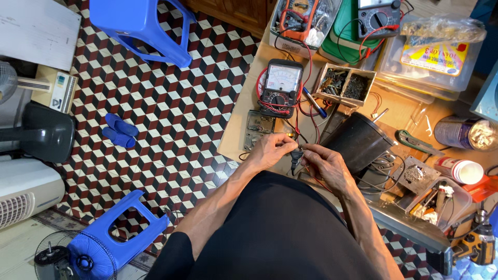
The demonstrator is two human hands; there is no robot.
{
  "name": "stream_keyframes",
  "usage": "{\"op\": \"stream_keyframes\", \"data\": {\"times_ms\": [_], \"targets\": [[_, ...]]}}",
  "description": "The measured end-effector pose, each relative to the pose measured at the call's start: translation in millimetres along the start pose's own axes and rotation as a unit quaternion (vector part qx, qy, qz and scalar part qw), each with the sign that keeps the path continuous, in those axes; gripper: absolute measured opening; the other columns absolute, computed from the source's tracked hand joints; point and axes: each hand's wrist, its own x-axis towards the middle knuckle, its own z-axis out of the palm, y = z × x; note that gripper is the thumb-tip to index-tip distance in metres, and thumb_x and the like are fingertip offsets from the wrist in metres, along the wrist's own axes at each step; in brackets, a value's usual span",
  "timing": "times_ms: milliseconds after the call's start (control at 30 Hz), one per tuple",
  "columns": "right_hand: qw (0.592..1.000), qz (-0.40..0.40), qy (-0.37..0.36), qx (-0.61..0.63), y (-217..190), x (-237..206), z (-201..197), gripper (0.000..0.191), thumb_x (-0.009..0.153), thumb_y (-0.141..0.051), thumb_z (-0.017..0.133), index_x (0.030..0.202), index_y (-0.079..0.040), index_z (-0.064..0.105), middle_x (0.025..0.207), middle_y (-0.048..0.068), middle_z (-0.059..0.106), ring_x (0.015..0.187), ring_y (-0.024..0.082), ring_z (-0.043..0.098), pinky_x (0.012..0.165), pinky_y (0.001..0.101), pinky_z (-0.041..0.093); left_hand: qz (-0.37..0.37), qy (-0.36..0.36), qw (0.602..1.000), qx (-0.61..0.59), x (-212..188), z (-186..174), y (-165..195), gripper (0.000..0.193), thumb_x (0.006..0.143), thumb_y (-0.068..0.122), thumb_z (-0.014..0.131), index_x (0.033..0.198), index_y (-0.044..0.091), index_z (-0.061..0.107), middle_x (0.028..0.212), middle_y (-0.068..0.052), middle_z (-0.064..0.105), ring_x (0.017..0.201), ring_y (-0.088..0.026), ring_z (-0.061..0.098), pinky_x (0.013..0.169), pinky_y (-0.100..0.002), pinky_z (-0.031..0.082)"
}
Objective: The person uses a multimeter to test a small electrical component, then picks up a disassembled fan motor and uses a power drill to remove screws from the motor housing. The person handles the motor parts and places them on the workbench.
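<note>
My left hand (271,149) and my right hand (326,163) meet at the near edge of a wooden workbench (236,132), both pinching a small black power plug (295,156). Thin red and black test leads (301,111) run from the plug area up to an analog multimeter (280,87) lying just beyond my hands. A black round appliance housing (358,142) sits right of my right hand, its cord trailing toward me.
A small circuit board (258,128) lies left of the leads. Farther back are more meters (298,18), a divided box of screws (345,83), plastic tubs (433,62) and jars (464,168). Blue stools (142,23) and slippers (119,130) stand on the tiled floor.
</note>
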Motion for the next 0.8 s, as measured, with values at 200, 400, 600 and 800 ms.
{"op": "stream_keyframes", "data": {"times_ms": [200,400,600,800], "targets": [[1.000,0.001,0.000,0.026,9.9,8.4,-10.6,0.037,0.099,-0.018,0.061,0.128,0.004,0.069,0.081,0.008,0.069,0.059,0.010,0.053,0.053,0.0246,0.044,0.014,0.009,1.000,0.000,-1.0,6.6,4.9,0.033,0.090,0.037,0.071,0.101,0.007,0.079,0.088,-0.006,0.078,0.084,-0.014,0.074,0.074,-0.031,0.057],[1.000,0.028,0.003,-0.002,13.0,13.7,-21.0,0.036,0.097,-0.018,0.064,0.126,0.002,0.071,0.082,0.008,0.072,0.060,0.010,0.055,0.055,0.0241,0.047,0.020,0.004,1.000,0.020,-1.3,9.9,10.2,0.033,0.090,0.038,0.071,0.098,0.007,0.078,0.088,-0.007,0.078,0.086,-0.017,0.076,0.076,-0.032,0.058],[0.999,0.033,-0.005,-0.022,15.0,13.4,-28.5,0.036,0.097,-0.020,0.064,0.125,0.001,0.072,0.081,0.008,0.072,0.058,0.010,0.054,0.052,0.0247,0.045,0.032,0.006,0.999,0.038,-5.4,13.8,17.5,0.034,0.090,0.038,0.070,0.097,0.007,0.078,0.090,-0.007,0.078,0.087,-0.017,0.075,0.077,-0.033,0.057],[0.999,0.006,-0.016,-0.049,15.5,15.7,-34.6,0.037,0.096,-0.022,0.064,0.125,0.000,0.073,0.078,0.007,0.073,0.057,0.010,0.055,0.051,0.0248,0.045,0.020,0.008,0.999,0.033,-5.5,17.9,23.1,0.034,0.090,0.039,0.070,0.097,0.007,0.078,0.088,-0.006,0.077,0.082,-0.017,0.074,0.073,-0.032,0.056]]}}
